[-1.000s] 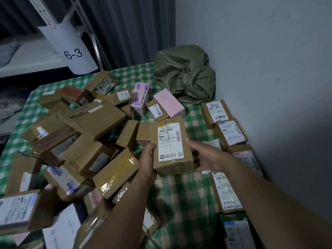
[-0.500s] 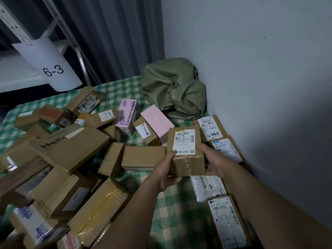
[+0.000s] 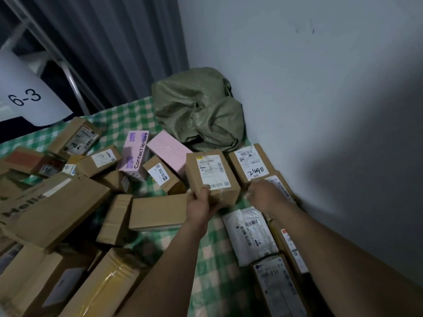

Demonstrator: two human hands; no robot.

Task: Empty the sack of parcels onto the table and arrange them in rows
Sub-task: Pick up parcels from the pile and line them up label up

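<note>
A brown parcel with a white label (image 3: 210, 173) stands on the green checked table (image 3: 212, 248), just left of the parcel marked 2490 (image 3: 250, 163). My left hand (image 3: 200, 205) grips its near left corner. My right hand (image 3: 266, 196) hovers a little to its right with fingers loosely curled, holding nothing, above another labelled parcel of the row along the wall. The crumpled green sack (image 3: 199, 110) lies in the far corner. A jumble of brown parcels (image 3: 57, 202) covers the left half of the table.
A white mailer bag (image 3: 250, 234) and more labelled parcels run down the right side by the wall (image 3: 332, 133). A pink box (image 3: 168, 149) and a contact-lens box (image 3: 136, 152) lie before the sack. A rack sign reading 6-3 (image 3: 25, 99) hangs at the far left.
The labelled parcel travelled away from me and came down beside the 2490 parcel. My right hand let go of it; my left hand still holds it.
</note>
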